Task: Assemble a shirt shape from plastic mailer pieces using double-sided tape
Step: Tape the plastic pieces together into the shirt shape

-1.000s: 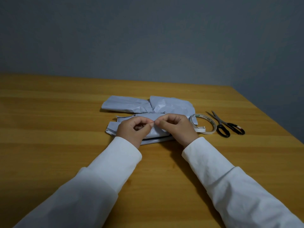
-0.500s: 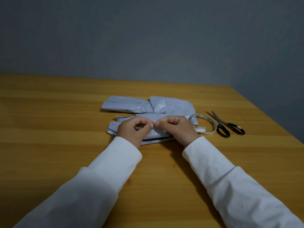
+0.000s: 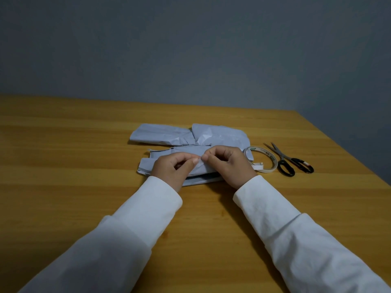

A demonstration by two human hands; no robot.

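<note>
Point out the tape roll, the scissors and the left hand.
tape roll point(image 3: 267, 154): head view, far rim of the ring.
scissors point(image 3: 286, 168): head view, near black handle loop.
left hand point(image 3: 171, 169): head view, back of the hand.

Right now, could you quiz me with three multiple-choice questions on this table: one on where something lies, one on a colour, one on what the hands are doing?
1. Where do the scissors lie?
A. right of the tape roll
B. left of the mailer pieces
C. on the mailer pieces

2. What colour are the scissors' handles?
A. red
B. black
C. yellow

3. What are the left hand and right hand doing?
A. lying flat and open
B. holding the scissors
C. pinching something small between their fingertips, over the mailer pieces

Answers: 1 A, the scissors sit just beyond the roll's right edge; 2 B, both loops are dark black; 3 C, curled fingertips meet at a small pale bit.
</note>
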